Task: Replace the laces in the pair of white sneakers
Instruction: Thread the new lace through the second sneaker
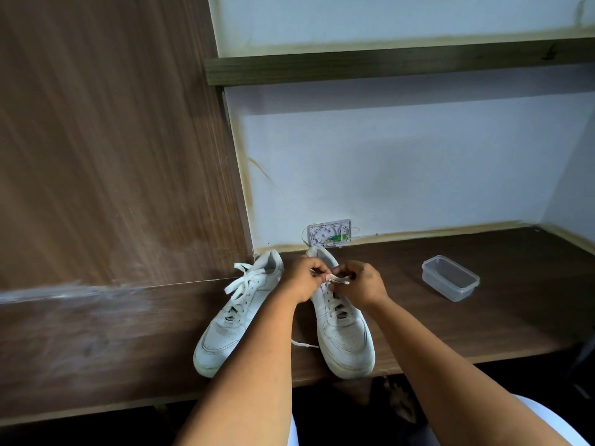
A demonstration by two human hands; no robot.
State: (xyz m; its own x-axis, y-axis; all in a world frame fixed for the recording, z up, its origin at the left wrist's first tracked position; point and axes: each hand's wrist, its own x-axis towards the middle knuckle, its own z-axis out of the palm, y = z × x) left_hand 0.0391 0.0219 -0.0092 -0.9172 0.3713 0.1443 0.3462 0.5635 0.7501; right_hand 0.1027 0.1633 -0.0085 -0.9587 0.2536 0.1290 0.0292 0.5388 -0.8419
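Two white leather sneakers stand on the dark brown wooden table [483, 323], toes toward its near edge: the left sneaker [236, 312] laced, the right sneaker [343, 329] beside it. Above its upper eyelets, the left hand [301, 278] and right hand [362, 284] both pinch a flat white lace [338, 280]. Farther right sits a clear plastic container [450, 277].

No words, brand marks or numbers can be read anywhere — not on the two white sneakers [341, 320], the clear plastic box [450, 277] at the right, or the small white wall plate [329, 232] at the far edge of the desk [483, 317].
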